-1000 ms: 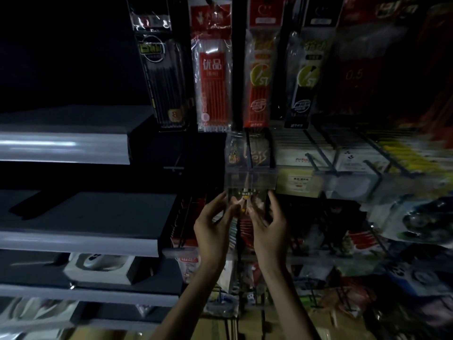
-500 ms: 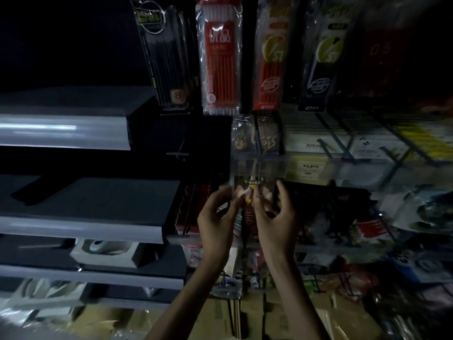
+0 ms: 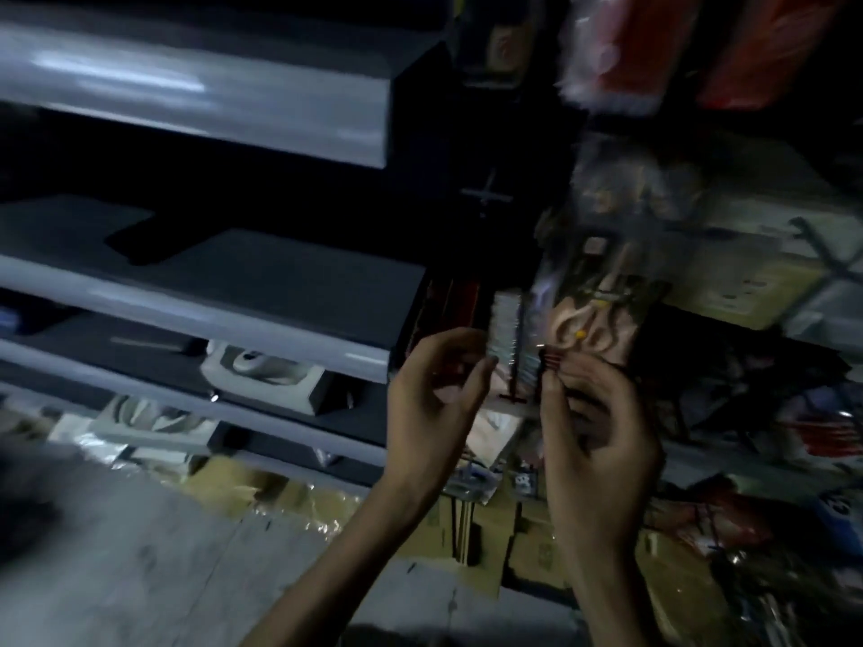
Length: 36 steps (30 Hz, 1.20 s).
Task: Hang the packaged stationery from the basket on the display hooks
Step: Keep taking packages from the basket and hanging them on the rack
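The view is dim and blurred. A clear stationery package [image 3: 595, 326] with a pinkish card and a yellow dot hangs in front of the display. My right hand [image 3: 600, 441] pinches its lower edge with fingertips. My left hand [image 3: 436, 403] is loosely curled just left of a pale hanging pack [image 3: 506, 331], with nothing visible between thumb and fingers. A dark display hook [image 3: 513, 389] points out between my hands. The basket is not in view.
Grey shelves [image 3: 224, 109] [image 3: 210, 291] jut out on the left, and a white boxed item [image 3: 266, 375] sits on a lower one. Red pen packs [image 3: 611, 53] hang above. Cardboard boxes [image 3: 490, 520] and loose packets lie below on the right, beside grey floor [image 3: 140, 576].
The view has swung down and left, so the floor now shows. My left hand has come off the package, which my right hand still holds at its lower edge.
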Available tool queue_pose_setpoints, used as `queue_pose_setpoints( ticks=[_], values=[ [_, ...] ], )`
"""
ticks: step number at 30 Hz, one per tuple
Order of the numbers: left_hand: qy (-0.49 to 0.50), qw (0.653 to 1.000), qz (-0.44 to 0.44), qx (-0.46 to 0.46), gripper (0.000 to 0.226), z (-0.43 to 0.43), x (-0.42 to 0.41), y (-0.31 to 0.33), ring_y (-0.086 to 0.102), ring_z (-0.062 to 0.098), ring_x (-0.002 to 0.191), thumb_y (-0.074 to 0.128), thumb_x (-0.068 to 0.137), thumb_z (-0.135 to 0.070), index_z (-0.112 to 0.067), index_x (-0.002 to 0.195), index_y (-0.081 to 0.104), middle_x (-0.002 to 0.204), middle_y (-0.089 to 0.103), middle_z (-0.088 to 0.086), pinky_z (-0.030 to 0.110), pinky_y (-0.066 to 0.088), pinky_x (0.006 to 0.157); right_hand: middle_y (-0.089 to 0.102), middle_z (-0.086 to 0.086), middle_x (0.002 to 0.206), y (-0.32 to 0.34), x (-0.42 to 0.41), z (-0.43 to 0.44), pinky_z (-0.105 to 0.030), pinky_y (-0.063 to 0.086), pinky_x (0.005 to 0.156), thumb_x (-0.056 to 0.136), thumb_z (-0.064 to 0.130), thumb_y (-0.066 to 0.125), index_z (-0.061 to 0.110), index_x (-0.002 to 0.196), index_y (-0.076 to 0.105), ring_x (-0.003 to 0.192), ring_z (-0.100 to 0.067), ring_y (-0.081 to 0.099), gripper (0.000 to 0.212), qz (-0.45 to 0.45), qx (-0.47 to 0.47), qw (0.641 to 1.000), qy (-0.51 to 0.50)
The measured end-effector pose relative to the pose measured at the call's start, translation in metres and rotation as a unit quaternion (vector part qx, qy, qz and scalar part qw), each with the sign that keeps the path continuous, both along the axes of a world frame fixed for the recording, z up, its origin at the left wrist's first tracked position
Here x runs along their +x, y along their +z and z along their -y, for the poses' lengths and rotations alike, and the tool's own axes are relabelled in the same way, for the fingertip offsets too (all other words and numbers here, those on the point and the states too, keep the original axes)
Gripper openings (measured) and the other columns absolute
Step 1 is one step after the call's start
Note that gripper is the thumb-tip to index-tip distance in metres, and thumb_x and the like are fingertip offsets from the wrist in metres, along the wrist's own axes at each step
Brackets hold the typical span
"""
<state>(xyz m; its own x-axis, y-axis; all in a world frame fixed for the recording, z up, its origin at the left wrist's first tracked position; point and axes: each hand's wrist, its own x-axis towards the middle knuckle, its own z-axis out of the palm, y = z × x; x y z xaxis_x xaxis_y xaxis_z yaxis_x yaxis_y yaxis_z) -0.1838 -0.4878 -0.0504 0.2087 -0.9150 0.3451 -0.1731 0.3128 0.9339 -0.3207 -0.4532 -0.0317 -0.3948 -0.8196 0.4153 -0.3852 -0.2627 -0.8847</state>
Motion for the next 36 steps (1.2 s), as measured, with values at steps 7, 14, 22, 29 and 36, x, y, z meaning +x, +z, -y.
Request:
queue_pose_setpoints(
  ticks=[7,14,22,29,36],
  values=[
    [0.173,0.979,0.107,0.031,0.018,-0.066,0.135,-0.029,0.072,0.012,0.101,0.074,0.099,-0.017,-0.019,0.116,0.073,0.113,0.072,-0.011,0.039,0.06,0.081,0.07,0.015,0.106,-0.011,0.114,0.001,-0.03,0.056,0.08,0.098,0.034,0.07,0.025,0.114,0.071,0.099,-0.006,0.068,0.018,-0.069,0.065,0.969,0.23],
    [0.319,0.923,0.127,0.174,0.02,-0.161,0.267,-0.052,0.071,0.009,0.106,0.072,0.099,-0.023,-0.024,0.119,0.072,0.114,0.069,-0.016,0.038,0.061,0.087,0.069,0.019,0.11,-0.038,0.276,0.005,-0.028,0.057,0.085,0.096,0.03,0.072,0.033,0.114,0.07,0.108,-0.005,0.066,0.019,-0.109,0.148,0.85,0.494],
    [0.5,0.802,0.096,0.312,0.03,-0.27,0.395,-0.107,0.067,0.003,0.104,0.071,0.097,-0.031,-0.033,0.127,0.068,0.117,0.065,-0.017,0.038,0.06,0.087,0.068,0.019,0.113,-0.094,0.478,-0.022,-0.03,0.056,0.09,0.093,0.032,0.075,0.028,0.116,0.069,0.107,-0.001,0.063,0.024,-0.234,0.093,0.704,0.664],
    [0.574,0.696,0.048,0.429,0.035,-0.352,0.456,-0.154,0.065,0.008,0.109,0.071,0.097,-0.036,-0.029,0.131,0.066,0.124,0.065,-0.011,0.038,0.057,0.087,0.065,0.008,0.125,-0.143,0.607,-0.073,-0.03,0.052,0.095,0.091,0.042,0.073,0.03,0.13,0.064,0.115,-0.012,0.063,0.042,-0.376,0.055,0.525,0.762],
    [0.629,0.606,-0.055,0.484,0.042,-0.425,0.49,-0.203,0.065,0.014,0.115,0.068,0.096,-0.038,-0.027,0.137,0.061,0.125,0.065,-0.006,0.037,0.056,0.093,0.068,0.013,0.115,-0.178,0.699,-0.144,-0.035,0.055,0.094,0.094,0.028,0.072,0.027,0.122,0.069,0.106,-0.006,0.064,0.028,-0.387,0.041,0.392,0.834]
  ],
)
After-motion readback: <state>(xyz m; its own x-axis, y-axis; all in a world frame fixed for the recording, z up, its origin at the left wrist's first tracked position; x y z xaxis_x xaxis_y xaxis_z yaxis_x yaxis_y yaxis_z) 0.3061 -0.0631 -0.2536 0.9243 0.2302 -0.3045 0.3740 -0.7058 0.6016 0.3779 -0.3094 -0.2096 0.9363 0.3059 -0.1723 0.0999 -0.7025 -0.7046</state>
